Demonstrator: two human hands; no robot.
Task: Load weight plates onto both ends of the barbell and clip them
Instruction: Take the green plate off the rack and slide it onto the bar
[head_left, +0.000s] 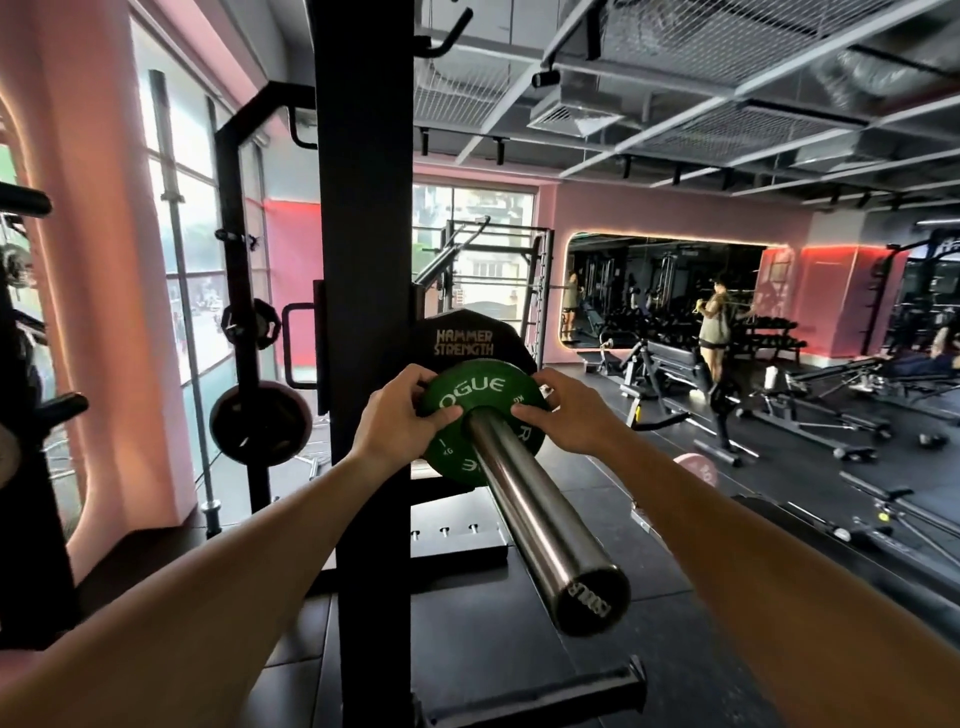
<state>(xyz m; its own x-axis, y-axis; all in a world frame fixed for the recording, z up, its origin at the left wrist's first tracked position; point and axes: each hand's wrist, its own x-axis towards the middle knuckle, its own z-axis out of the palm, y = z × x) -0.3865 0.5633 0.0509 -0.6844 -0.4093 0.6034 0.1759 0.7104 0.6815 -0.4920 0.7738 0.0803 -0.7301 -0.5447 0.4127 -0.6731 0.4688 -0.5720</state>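
The steel barbell sleeve (540, 519) points toward me from the black rack upright (363, 260), its end cap low at centre. A small green Rogue plate (480, 397) is threaded on the sleeve, close against a larger black Hammer Strength plate (467, 338) behind it. My left hand (397, 415) grips the green plate's left edge with the thumb on its face. My right hand (569, 410) holds the right edge the same way. No clip shows on the sleeve.
Black plates (260, 423) hang on storage pegs left of the rack, beside a vertical bar (182, 291) by the window. A pink plate (696, 467) lies on the floor at right. Benches (810, 410) and a person (714, 327) stand further right. A storage peg (545, 696) juts out below.
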